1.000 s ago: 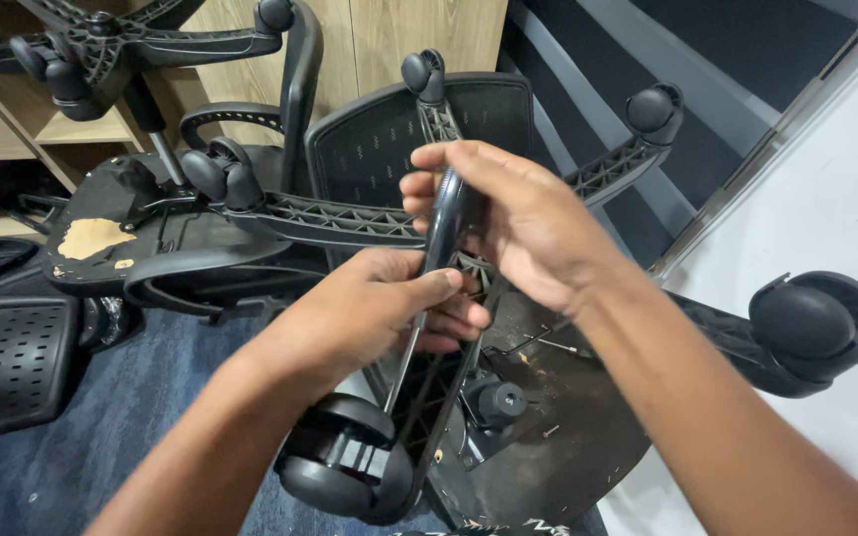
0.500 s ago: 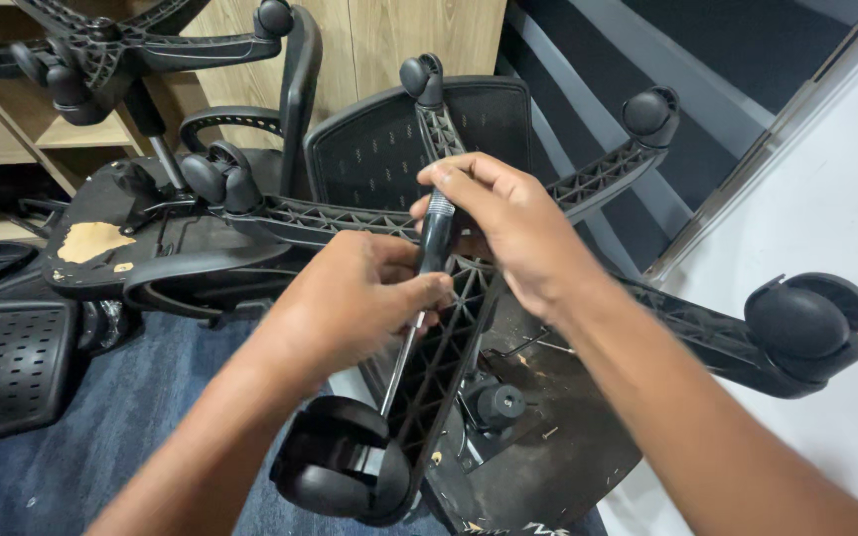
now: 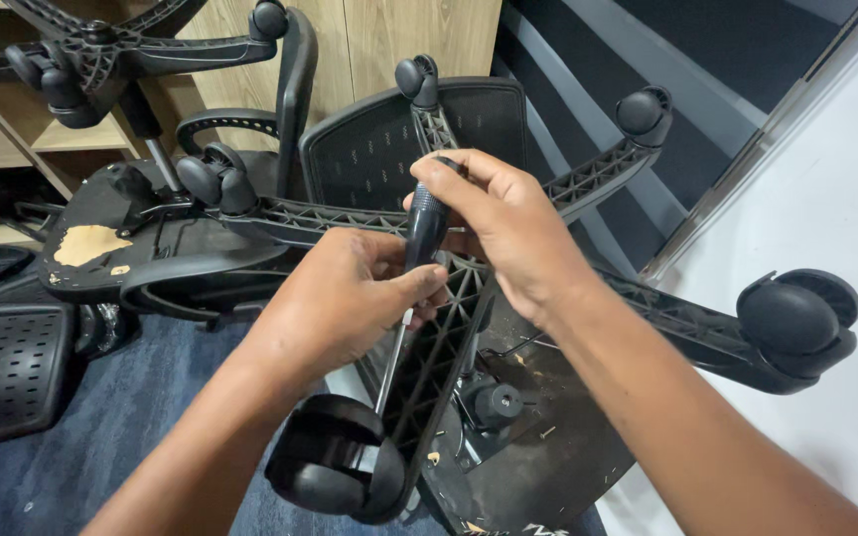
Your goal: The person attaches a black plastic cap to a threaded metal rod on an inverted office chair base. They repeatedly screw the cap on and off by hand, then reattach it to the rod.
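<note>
Right hand is gripping the black handle of a screwdriver from the top, fingers curled shut around it, thumb pressing near the handle end. Left hand is sitting lower, fingers closing on the bottom of the handle where the metal shaft is coming out; grip is clamped on the tool too. Screwdriver is standing nearly upright, tilting slightly, shaft running down and left toward the near caster. Shaft tip is hiding behind that caster, so contact point cannot be told.

Both hands are hovering right over the hub of an upturned black five-star chair base, its ribbed spokes spreading out with casters at the ends: one far right, one upper right, one at the top. Chair seat underside is lying below, dusty, with a black knob on it.

Behind is sitting a mesh backrest. To the left another upturned chair is lying with worn seat board showing. A perforated black panel is resting on blue carpet floor. Wood cabinet panels are standing at the back, white floor on the right.
</note>
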